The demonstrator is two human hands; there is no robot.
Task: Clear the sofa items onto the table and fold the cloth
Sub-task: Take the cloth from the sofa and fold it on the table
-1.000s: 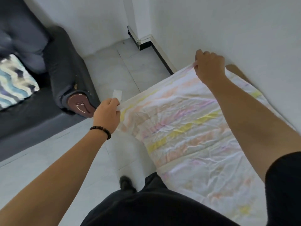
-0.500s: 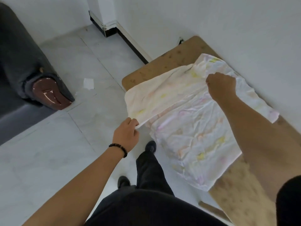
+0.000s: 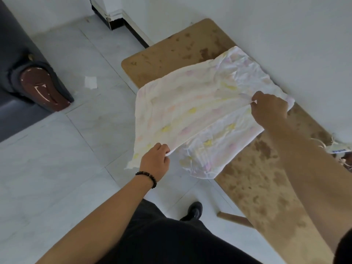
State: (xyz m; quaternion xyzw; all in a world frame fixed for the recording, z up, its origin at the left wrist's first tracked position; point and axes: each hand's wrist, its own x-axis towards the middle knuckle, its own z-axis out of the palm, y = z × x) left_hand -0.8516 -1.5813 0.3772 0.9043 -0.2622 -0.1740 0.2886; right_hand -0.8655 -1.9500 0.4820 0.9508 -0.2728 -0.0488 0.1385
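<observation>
A pale, crumpled cloth (image 3: 190,103) with faint pink and yellow marks is on the far half of a brown, mottled worktop (image 3: 171,52). Its far corner lies close to the worktop edge that runs along the white wall (image 3: 266,16). The cloth is doubled over. The lower layer rests on the worktop and hangs a little past the edge nearest the person. The upper layer is held up, stretched between the two hands, and reaches out beyond that same edge, over the tiled floor (image 3: 57,168). The left hand (image 3: 155,160), with a dark bead bracelet (image 3: 146,176) at the wrist, has its grip closed tight, fingers and thumb pinching the near left corner of the upper layer just off the worktop's edge. The right hand (image 3: 268,109) is over the middle of the worktop towards the wall side. Its grip is also closed, curled fingers pinching the cloth's edge at the opposite corner of that layer. The far corner of the worktop is bare. At its right end, by the wall, lie some loose strings and a small label, too blurred to make out. On the floor to the left stands a dark sofa (image 3: 11,54) with a glossy brown arm end (image 3: 43,88), and a small white scrap (image 3: 90,82) lies between it and the worktop. A black shoe (image 3: 193,210) shows below the cloth.
</observation>
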